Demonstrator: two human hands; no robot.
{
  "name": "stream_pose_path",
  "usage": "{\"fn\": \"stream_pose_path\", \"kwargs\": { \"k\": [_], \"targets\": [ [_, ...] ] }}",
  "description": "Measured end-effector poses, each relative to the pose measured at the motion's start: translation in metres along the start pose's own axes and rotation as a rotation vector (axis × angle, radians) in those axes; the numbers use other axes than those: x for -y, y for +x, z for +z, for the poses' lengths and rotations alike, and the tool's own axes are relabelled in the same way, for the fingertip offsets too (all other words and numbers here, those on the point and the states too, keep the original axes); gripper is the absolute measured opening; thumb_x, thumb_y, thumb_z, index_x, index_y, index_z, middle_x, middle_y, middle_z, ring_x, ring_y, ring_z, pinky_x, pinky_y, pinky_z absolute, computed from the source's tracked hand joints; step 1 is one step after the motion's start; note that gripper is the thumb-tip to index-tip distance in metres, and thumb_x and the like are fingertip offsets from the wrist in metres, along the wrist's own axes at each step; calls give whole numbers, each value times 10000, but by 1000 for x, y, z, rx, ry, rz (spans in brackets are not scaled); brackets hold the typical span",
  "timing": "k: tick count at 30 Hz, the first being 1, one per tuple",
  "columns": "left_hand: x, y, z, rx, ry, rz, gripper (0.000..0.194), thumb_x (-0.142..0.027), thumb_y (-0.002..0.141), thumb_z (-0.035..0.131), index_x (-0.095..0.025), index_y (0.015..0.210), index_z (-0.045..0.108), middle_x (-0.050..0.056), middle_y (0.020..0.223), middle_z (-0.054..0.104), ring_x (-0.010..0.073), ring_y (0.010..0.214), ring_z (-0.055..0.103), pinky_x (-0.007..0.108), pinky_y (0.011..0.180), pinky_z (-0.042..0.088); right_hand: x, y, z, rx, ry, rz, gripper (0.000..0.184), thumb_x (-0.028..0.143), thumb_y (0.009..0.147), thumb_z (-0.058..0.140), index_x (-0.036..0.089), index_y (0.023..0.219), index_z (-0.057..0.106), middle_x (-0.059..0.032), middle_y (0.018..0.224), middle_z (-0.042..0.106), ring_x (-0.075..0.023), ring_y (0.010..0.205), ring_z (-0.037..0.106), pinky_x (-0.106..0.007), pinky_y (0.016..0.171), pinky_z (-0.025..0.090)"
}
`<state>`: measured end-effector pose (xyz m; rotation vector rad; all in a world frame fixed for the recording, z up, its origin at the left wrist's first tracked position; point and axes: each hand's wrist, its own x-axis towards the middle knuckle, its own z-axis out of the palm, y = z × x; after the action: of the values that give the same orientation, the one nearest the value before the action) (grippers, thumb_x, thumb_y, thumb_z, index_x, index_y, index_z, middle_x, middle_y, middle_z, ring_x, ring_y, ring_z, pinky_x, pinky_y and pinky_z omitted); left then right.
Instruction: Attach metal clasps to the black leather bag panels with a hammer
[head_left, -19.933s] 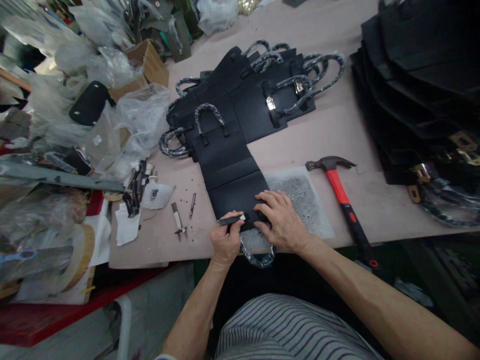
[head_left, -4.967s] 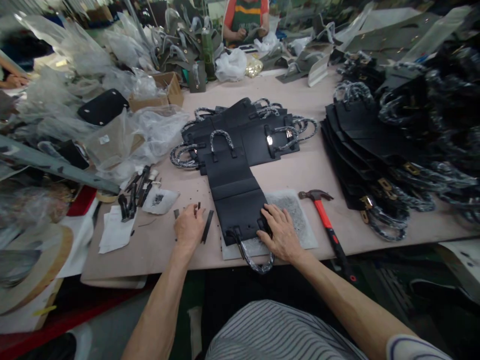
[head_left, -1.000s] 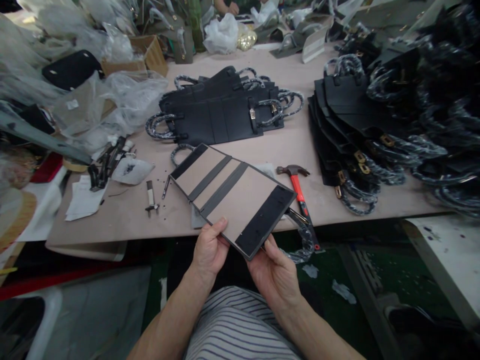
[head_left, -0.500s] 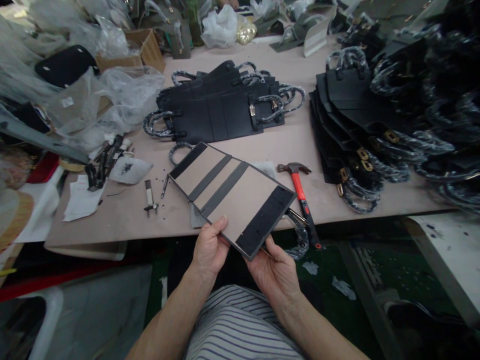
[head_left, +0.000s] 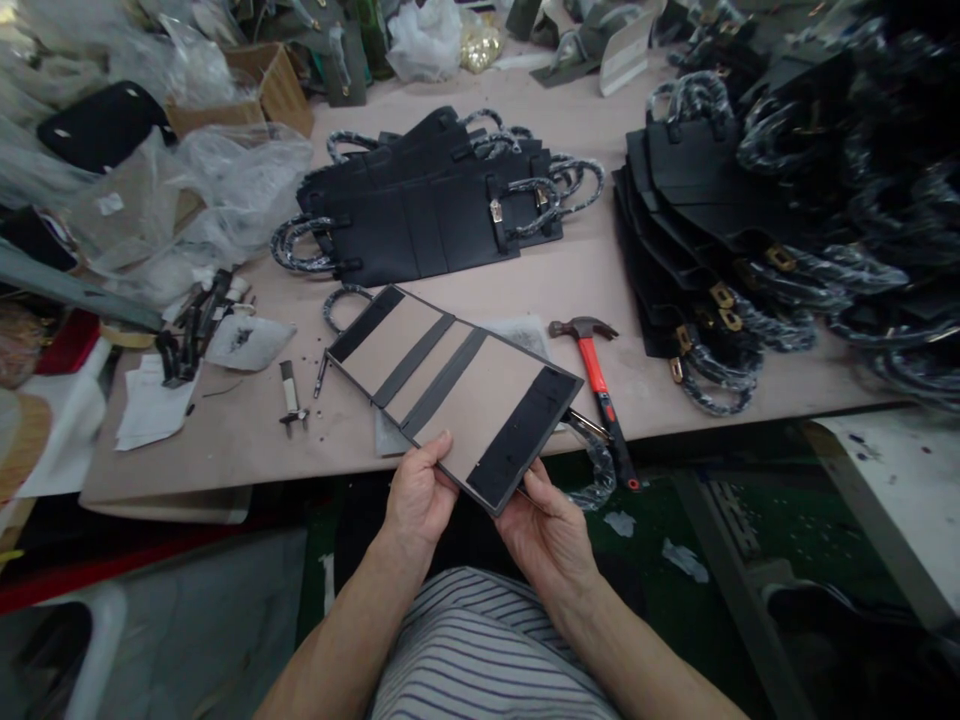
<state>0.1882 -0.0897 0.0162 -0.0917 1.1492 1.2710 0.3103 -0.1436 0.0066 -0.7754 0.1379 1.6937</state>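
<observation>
Between my hands is a flat handbag panel (head_left: 495, 400), its beige inner side with black strips facing up. My left hand (head_left: 421, 492) is closed on its near edge, thumb on top. At the near right corner, my right hand (head_left: 551, 525) grips the same panel, most of its fingers hidden beneath. A plastic-wrapped handle (head_left: 346, 292) sticks out past the far left end, and another wrapped handle (head_left: 596, 465) hangs below the right end. Under the panel lies a pale slab (head_left: 390, 436), mostly covered. A red-and-black claw hammer (head_left: 596, 375) rests just right of the panel.
Black handbag panels with wrapped handles (head_left: 427, 225) lie stacked at the table's middle. A taller pile of black panels (head_left: 690, 200) stands at the right. On the left are a small metal tool (head_left: 290, 395), white papers (head_left: 154, 400), plastic bags (head_left: 240, 180) and a cardboard box (head_left: 285, 90).
The whole view has shifted slightly, so the tabletop things appear a little further left and higher. Both hands keep their hold on the panel, which has barely moved.
</observation>
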Motion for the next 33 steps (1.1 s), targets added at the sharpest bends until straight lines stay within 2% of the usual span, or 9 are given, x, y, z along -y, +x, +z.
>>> {"fn": "stream_pose_path", "kwargs": {
  "k": [8, 21, 26, 29, 33],
  "targets": [
    [-1, -4, 3, -18, -33, -1, 386, -6, 823, 633, -110, 1191, 683, 101, 1009, 788, 208, 893, 767, 352, 946, 620, 0, 3, -2, 18, 93, 67, 351, 182, 694, 818, 290, 1020, 743, 26, 1088, 776, -178, 1060, 702, -404, 1056, 529],
    [1, -7, 8, -14, -39, 26, 398, 4, 824, 636, -125, 1196, 689, 96, 1040, 787, 222, 949, 762, 351, 958, 613, -6, 13, -19, 5, 119, 93, 291, 185, 727, 773, 264, 1005, 746, 17, 1078, 780, -181, 1024, 716, -385, 993, 563],
    [2, -5, 9, -67, -48, 10, 385, 20, 830, 612, -122, 1178, 696, 94, 1034, 787, 217, 960, 760, 336, 960, 610, -5, 14, -19, -6, 110, 77, 338, 164, 726, 768, 267, 1047, 737, 21, 1070, 781, -168, 1017, 715, -362, 983, 561],
    [3, -3, 8, -79, -53, -16, 387, 11, 835, 614, -130, 1188, 691, 91, 1038, 786, 219, 958, 761, 348, 959, 613, -3, 12, -16, 7, 99, 73, 373, 156, 709, 784, 266, 1061, 734, 20, 1077, 780, -176, 1034, 711, -390, 1030, 537],
    [2, -1, 6, -94, -53, -17, 389, 9, 839, 610, -130, 1194, 685, 95, 1058, 782, 224, 964, 760, 367, 960, 615, -3, 11, -13, 11, 94, 73, 326, 151, 713, 782, 279, 1010, 741, 29, 1061, 783, -183, 1030, 713, -424, 1048, 528]
  ]
}}
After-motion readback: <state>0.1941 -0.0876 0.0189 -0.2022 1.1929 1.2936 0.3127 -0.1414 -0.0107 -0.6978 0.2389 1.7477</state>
